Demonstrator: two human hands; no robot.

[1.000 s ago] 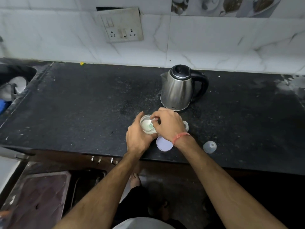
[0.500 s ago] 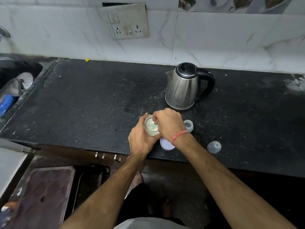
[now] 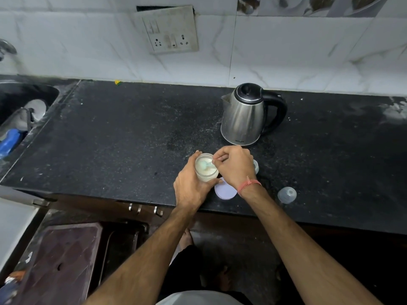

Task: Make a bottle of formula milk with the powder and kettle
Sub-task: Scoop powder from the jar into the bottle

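Powder fills the small clear round jar (image 3: 206,170) that we hold near the front edge of the black speckled stone counter (image 3: 110,137). Our left hand (image 3: 193,183) wraps around the jar's near and left side, fingers closed on its wall. Our right hand (image 3: 234,166) is closed above the jar's right rim, pinching the handle of a pale blue-green plastic scoop (image 3: 204,165) whose bowl lies in the white powder. A thin red thread band (image 3: 248,186) circles our right wrist.

Just right of the jar and near us, a flat pale lilac round lid (image 3: 224,191) lies on the counter, partly under our right wrist. Behind our right hand we see only the edge of a small clear bottle (image 3: 255,166); most of it is hidden, so we cannot tell what is inside. Farther right, near the front edge, a small clear domed cap (image 3: 286,194) stands apart from everything else.

Beyond our hands, toward the wall, stands the brushed steel electric kettle (image 3: 244,117) with a black lid and a black handle pointing right, its spout to the left. On the white marble-patterned tiled wall behind hangs a grimy white socket plate (image 3: 169,31). At far left a dark sink (image 3: 24,102) holds dishes and something blue.
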